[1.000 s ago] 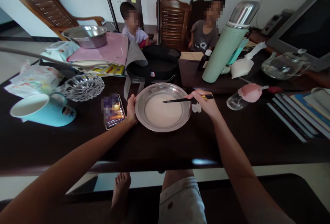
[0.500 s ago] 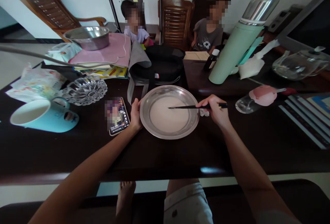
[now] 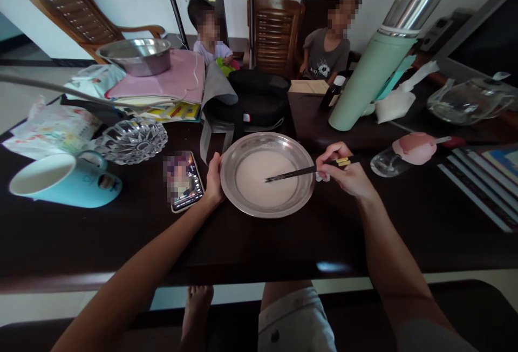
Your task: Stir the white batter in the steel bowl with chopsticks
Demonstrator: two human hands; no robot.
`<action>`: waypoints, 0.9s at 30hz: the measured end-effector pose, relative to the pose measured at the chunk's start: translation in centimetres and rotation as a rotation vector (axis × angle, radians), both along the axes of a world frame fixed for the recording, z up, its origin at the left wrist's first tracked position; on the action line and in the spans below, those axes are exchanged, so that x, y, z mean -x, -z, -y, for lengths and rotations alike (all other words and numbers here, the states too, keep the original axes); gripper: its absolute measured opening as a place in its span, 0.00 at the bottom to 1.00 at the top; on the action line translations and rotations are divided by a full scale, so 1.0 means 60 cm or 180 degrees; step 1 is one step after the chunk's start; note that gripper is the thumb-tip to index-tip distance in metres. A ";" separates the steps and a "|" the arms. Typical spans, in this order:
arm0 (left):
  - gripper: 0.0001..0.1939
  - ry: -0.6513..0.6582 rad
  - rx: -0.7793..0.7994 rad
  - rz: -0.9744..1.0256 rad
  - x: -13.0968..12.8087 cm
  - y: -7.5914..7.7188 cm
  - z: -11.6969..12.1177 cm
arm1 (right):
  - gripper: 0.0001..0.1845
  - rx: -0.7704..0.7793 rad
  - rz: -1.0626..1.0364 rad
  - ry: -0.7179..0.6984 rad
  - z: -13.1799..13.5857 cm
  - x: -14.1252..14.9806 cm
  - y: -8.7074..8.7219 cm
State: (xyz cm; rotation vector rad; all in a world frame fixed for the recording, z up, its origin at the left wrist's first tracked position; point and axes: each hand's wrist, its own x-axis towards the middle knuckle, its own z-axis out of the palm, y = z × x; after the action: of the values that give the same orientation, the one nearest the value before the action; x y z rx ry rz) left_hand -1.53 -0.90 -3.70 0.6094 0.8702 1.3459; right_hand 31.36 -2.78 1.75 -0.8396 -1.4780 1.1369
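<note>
A round metal plate (image 3: 267,212) with a raised rim stands on the dark table in front of me. Pale, milky liquid (image 3: 259,179) covers its bottom. My left hand (image 3: 214,179) grips the plate's left rim, the thumb at the edge and the other fingers mostly hidden beneath or behind it. In my right hand (image 3: 342,168), at the plate's right side, is a pair of black chopsticks (image 3: 297,171) with gold bands near the upper end. Their tips point left and meet the liquid near its middle. A crumpled white scrap (image 3: 322,177) lies under my right hand.
Left of the plate lie a lit phone (image 3: 186,182), a blue mug (image 3: 67,182) and a glass dish (image 3: 135,141). A black bag (image 3: 259,98) is behind it. A green thermos (image 3: 372,82), a pink-lidded cup (image 3: 413,152) and books (image 3: 477,190) stand right. Two people sit across.
My right hand has turned and shifted slightly right, its fingers rearranged. The chopsticks slant more, their tips a little lower in the liquid. My left hand stays on the rim.
</note>
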 end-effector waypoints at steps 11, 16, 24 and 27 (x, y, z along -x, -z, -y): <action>0.29 0.0031 -0.0080 -0.0139 0.003 0.006 0.001 | 0.25 -0.0217 -0.0177 0.0229 0.009 0.039 0.008; 0.28 0.0032 -0.0072 -0.0177 0.006 0.011 -0.001 | 0.32 -0.0310 -0.0355 0.0971 0.005 0.024 0.001; 0.29 0.0089 -0.0032 -0.0083 0.003 0.008 -0.001 | 0.24 -0.0316 -0.0172 0.0873 0.004 0.033 0.015; 0.30 0.0127 -0.0052 -0.0085 0.003 0.009 0.000 | 0.25 -0.0481 -0.0440 0.1427 -0.002 0.026 0.011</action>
State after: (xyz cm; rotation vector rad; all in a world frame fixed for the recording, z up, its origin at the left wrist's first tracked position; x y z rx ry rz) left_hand -1.74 -0.87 -4.24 0.6556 0.8652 1.3127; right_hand 29.77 -2.67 1.08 -0.9100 -1.1685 0.7239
